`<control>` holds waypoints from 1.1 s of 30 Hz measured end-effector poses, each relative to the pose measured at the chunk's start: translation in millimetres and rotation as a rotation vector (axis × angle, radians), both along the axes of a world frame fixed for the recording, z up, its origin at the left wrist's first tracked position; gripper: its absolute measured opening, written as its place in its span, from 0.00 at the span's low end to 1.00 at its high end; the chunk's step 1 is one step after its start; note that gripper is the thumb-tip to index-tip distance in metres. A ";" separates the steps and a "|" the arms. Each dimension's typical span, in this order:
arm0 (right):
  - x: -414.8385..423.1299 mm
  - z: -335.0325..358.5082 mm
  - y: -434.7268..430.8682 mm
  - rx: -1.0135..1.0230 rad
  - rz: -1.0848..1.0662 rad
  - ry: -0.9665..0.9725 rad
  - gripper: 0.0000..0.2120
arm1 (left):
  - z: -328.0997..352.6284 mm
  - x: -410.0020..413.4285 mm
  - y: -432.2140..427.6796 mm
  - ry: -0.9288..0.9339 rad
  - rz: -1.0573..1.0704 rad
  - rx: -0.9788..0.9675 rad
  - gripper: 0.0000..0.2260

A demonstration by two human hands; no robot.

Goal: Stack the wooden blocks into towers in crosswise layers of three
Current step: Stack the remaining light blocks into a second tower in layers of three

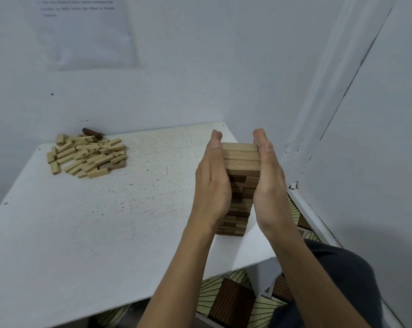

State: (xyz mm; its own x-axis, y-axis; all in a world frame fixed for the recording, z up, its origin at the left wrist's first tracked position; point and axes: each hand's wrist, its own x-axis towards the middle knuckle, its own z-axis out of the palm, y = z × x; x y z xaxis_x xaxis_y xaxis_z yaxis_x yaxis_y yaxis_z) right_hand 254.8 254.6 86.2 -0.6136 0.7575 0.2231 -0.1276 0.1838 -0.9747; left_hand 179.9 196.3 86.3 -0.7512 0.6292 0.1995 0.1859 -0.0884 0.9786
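Note:
A tall tower of wooden blocks (pixel 241 162) stands on the white table (pixel 105 221) at its right side, built in crosswise layers of light and darker wood. My left hand (pixel 212 181) lies flat against the tower's left face, fingers straight and together. My right hand (pixel 269 178) presses flat against its right face in the same way. The tower's lower left and right edges are hidden behind my palms. A pile of loose wooden blocks (pixel 86 155) lies at the table's far left corner.
One dark brown block (pixel 92 133) rests at the back of the pile against the wall. White walls close the table in behind and on the right. A patterned floor (pixel 231 299) shows below the table's near edge, beside my dark-clothed knee (pixel 342 280).

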 end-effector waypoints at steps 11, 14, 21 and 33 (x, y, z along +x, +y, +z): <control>-0.9 -0.3 -1.2 0.030 0.008 0.033 0.26 | 0.0 1.2 -0.3 0.017 -0.015 0.025 0.28; 3.8 1.4 7.7 0.078 0.038 0.061 0.32 | 1.1 -5.9 -8.4 0.054 -0.076 0.052 0.30; 28.8 3.3 57.5 0.242 0.313 -0.109 0.49 | 0.2 -58.0 -30.3 0.179 -0.398 -0.057 0.50; 23.4 6.1 66.3 0.260 0.373 -0.145 0.46 | 6.9 -72.7 -23.3 0.274 -0.435 -0.150 0.49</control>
